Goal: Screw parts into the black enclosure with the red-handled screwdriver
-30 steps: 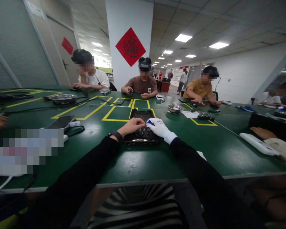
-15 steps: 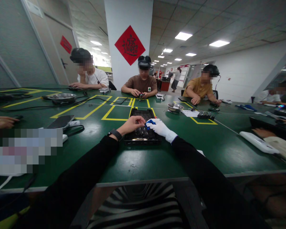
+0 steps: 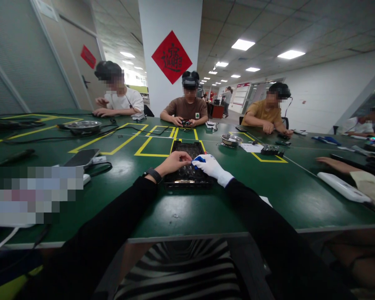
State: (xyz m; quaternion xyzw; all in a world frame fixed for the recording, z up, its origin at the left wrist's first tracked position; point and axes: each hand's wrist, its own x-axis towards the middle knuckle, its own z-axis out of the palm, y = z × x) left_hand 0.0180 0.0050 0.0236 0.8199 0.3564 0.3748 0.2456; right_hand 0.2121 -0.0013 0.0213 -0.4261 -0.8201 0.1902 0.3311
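Note:
My left hand (image 3: pixel 175 163), bare with a dark watch at the wrist, has thumb and fingers pinched together over a black open case (image 3: pixel 170 182). Facing it is my right hand (image 3: pixel 213 167) in a white glove, its fingers closed and almost touching the left fingertips. Blue shows at the gloved fingertips; whether it is the glove's coating or a separate piece I cannot tell. Whatever sits between the fingertips is too small to make out. Inside the case lie small shiny bits, partly hidden by my hands, and a pale metallic strip (image 3: pixel 185 181) runs along its near side.
On the green table (image 3: pixel 175 216), a phone (image 3: pixel 84 157) and cable lie left. Metal bowls (image 3: pixel 83 126) stand farther back. Beyond the case to the right are a paper sheet (image 3: pixel 251 148) and black parts (image 3: pixel 271 150). A white device (image 3: pixel 342 187) lies right. Several co-workers sit around.
My hands stay together over the case, the view shifting slightly. A co-worker's hand has left the left edge, exposing a dark slim object. The co-worker at back left has lowered a hand from the face.

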